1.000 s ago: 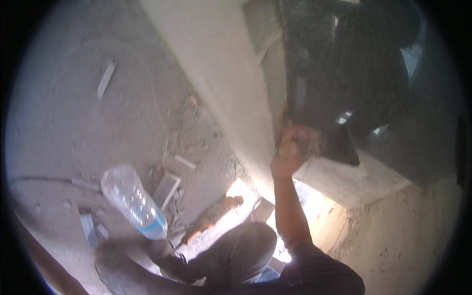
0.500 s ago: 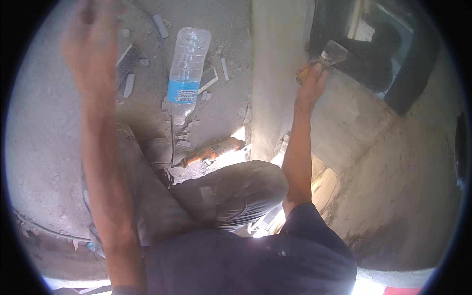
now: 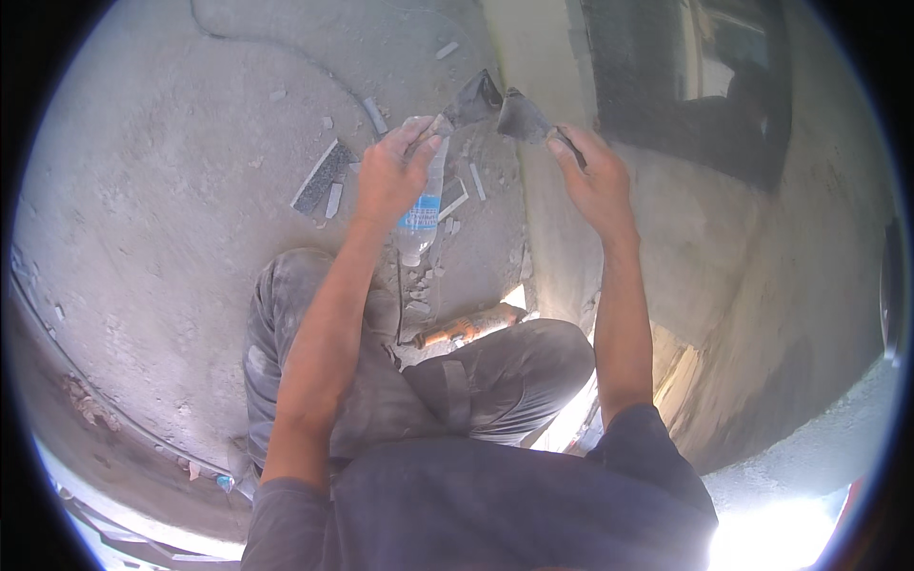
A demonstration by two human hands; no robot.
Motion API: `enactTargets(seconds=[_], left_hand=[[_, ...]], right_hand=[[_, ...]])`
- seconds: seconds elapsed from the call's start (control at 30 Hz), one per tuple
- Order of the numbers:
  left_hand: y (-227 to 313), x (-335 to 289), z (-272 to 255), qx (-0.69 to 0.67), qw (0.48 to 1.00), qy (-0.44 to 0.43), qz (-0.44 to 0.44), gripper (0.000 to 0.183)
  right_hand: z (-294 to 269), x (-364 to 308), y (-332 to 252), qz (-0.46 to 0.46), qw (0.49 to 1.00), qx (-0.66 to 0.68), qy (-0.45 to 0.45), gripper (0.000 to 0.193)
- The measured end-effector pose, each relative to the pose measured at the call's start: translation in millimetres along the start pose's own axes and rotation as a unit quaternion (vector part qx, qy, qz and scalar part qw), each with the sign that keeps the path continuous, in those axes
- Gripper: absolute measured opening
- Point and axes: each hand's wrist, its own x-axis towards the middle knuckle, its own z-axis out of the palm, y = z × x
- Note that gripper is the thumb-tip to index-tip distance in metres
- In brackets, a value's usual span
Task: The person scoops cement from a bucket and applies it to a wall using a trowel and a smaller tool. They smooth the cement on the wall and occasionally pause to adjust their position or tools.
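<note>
My left hand (image 3: 388, 186) is closed around the pale handle of a scraper (image 3: 470, 103), whose dark, wide blade points up and to the right. In my right hand (image 3: 595, 186) I grip a second scraper (image 3: 524, 116) by its handle, the blade turned up and to the left. The two blades almost meet; whether they touch I cannot tell. Behind and below my left hand, a clear plastic bottle (image 3: 419, 217) with a blue label lies on the dusty floor, partly hidden by that hand.
An orange power tool (image 3: 471, 325) lies by my bent knee. Stone offcuts (image 3: 324, 176) and small chips litter the floor, and a cable (image 3: 276, 46) runs across it. To the right rises a pale wall (image 3: 685, 224) with a dark, shiny panel (image 3: 690, 90).
My left hand has come in to the right and now shows a scraper. My right hand has moved slightly down, its blade swinging from pointing right to pointing left.
</note>
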Motion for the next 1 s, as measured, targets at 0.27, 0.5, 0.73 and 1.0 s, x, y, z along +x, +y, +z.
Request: enactTargets(seconds=[0.27,0.5,0.73,1.0], left_hand=[[2.5,-1.1,8.5,-0.029,0.999,-0.01,0.038,0.038],[-3.3,4.8,0.1,-0.051,0.997,-0.024,0.043,0.038],[-22.9,17.2,-16.1,0.005,0.998,-0.065,0.018,0.043],[-21.6,18.6,-20.7,0.027,0.996,-0.08,0.011,0.045]], right_hand=[[8.9,0.9,4.5,0.03,0.997,-0.072,-0.015,0.035],[-37.6,35.8,87.8,0.081,0.964,-0.244,0.069,0.035],[-67.0,97.3,110.4,0.067,0.932,-0.356,0.004,0.036],[-58.2,127.7,108.2,0.054,0.925,-0.376,-0.022,0.033]])
